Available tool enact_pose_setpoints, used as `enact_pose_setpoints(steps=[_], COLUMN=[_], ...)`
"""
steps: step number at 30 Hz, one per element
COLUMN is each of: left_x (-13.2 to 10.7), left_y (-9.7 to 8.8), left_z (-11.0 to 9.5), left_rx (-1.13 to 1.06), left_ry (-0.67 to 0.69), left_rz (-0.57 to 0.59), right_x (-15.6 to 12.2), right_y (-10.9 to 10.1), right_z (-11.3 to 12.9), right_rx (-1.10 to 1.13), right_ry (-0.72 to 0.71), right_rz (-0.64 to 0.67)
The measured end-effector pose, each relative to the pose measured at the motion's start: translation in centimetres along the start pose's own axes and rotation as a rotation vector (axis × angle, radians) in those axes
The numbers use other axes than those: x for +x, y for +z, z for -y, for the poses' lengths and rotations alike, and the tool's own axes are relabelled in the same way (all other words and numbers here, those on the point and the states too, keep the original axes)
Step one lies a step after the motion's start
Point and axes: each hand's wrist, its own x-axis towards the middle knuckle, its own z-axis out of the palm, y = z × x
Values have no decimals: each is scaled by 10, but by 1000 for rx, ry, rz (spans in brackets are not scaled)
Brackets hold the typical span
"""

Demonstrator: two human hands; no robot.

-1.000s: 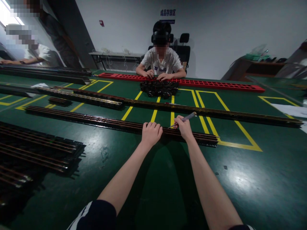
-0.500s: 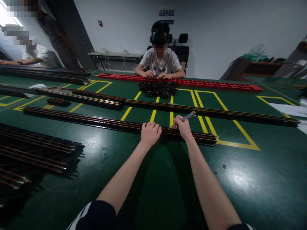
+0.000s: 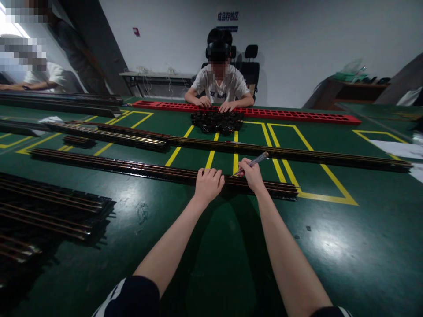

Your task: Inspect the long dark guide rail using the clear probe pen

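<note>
A long black rail with copper-coloured strips along it [image 3: 115, 166] lies across the green table in front of me. My left hand [image 3: 209, 186] rests over its middle, fingers bent together on the far edge, holding it against the table. Just right of that, my right hand [image 3: 252, 175] grips a screwdriver [image 3: 259, 159] like a pen. Its handle points up to the right and the thin shaft slants down left, with the tip at the rail beside my left fingers. Whether the tip touches the rail is too small to tell.
Beyond my rail lies another long dark rail [image 3: 330, 159]. Stacked rails [image 3: 49, 207] fill the near left. Across the table, a person [image 3: 220, 83] has both hands at a red slotted frame [image 3: 297, 115], behind a heap of black parts [image 3: 216, 122]. Papers [image 3: 396, 149] lie at right.
My left hand has shifted very slightly right along the rail. The screwdriver stays at nearly the same spot and slant. The whole view has moved a little.
</note>
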Motion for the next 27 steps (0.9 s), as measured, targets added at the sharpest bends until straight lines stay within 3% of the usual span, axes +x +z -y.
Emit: enact_pose_setpoints(steps=[5,16,27], left_x=[1,5,5], left_y=[2,1,-1], left_z=[0,-6,4], left_rx=[3,8,-7], left_ry=[16,-98,-181], left_rz=[24,-10,-14], right_x=[2,6,5], right_y=[1,-6,-12], right_z=[-3,-7,-2], right_rx=[12,-29,-65], right_ry=[-8,6,35], right_rz=[-11,53,97])
